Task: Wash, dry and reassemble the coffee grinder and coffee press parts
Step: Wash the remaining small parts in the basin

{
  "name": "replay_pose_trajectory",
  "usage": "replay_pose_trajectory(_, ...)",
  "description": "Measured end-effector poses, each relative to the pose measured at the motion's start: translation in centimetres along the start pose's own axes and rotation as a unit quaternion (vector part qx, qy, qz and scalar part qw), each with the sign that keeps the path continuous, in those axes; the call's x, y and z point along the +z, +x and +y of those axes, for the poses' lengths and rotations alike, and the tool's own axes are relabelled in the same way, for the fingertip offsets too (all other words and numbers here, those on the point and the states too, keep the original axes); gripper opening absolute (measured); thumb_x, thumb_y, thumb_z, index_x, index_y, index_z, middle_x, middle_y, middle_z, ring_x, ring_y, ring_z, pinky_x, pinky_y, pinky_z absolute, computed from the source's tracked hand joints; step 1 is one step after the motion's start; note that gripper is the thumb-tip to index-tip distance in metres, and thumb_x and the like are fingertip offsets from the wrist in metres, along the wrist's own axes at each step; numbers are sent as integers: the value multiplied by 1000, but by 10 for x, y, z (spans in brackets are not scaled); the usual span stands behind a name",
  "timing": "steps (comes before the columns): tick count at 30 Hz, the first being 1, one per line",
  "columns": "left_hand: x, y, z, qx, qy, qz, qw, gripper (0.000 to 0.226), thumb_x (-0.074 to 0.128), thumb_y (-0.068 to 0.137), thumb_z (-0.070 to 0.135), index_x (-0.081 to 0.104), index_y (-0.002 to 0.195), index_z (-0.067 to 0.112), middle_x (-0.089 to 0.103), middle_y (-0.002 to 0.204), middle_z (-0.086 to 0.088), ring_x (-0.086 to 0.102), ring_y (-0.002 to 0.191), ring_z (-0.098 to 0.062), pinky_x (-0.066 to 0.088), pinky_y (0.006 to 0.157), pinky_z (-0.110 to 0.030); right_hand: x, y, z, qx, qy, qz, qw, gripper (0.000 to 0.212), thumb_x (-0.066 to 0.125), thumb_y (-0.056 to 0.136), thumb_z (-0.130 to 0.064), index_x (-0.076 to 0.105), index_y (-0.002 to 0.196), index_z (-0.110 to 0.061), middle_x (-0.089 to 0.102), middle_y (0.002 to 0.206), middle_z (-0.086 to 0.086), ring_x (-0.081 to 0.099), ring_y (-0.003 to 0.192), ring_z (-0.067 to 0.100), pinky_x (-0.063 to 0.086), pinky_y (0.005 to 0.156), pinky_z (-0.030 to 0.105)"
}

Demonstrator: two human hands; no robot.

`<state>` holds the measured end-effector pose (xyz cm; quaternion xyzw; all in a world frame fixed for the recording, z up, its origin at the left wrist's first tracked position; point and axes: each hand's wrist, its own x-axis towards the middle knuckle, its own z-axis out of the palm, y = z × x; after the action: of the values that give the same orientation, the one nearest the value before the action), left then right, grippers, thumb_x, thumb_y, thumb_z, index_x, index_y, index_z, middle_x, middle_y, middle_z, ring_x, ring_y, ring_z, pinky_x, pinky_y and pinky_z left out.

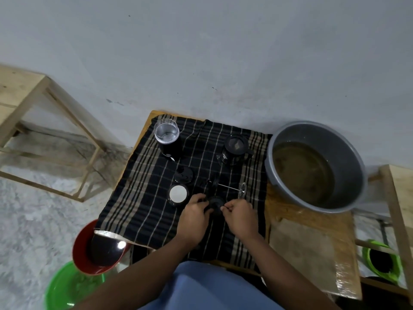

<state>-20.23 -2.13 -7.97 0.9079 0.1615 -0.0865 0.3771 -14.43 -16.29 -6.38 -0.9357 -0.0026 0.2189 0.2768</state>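
At 6 o'clock, hands: left hand (194, 211) and right hand (239, 214), fingers clamped on black press part (215, 203).
Grinder (167, 139), 11 o'clock: seemingly reassembled.
Plunger (230, 186), 1 o'clock: loose, unassembled.

My left hand (194, 214) and right hand (240, 217) grip and hide much of the small black part (215, 202). The green basin (64, 287) is cut off at the bottom edge.

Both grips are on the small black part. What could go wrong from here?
The black round part is dark against the dark striped cloth; dropped from the left grip and right grip, it may be hard to spot.
The plunger rod lies just beyond the right grip; a nudge could send it toward the grey basin of murky water.
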Motion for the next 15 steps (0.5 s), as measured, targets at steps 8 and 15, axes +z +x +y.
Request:
replay_pose_trajectory(8, 16, -14, 4, -119, -78, 78, 987, 21, 77, 89, 14, 78, 105, 1, 60, 130, -4, 66, 100, -17, 41, 82, -14, 6, -2, -9, 59, 97, 17, 993, 7, 77, 89, -21, 79, 86, -15, 62, 69, -11, 59, 68, 3, 55, 76, 23)
replay_pose_trajectory(15, 25, -2, 10, -225, -175, 83, 955, 22, 84, 84, 18, 76, 89, -1, 71, 97, -10, 68, 87, -20, 39, 59, 1, 6, 4, -13, 87, 115, 3, 989, 34, 66, 96, -24, 63, 62, -23, 72, 67, 4, 71, 65, 19, 60, 67, 36)
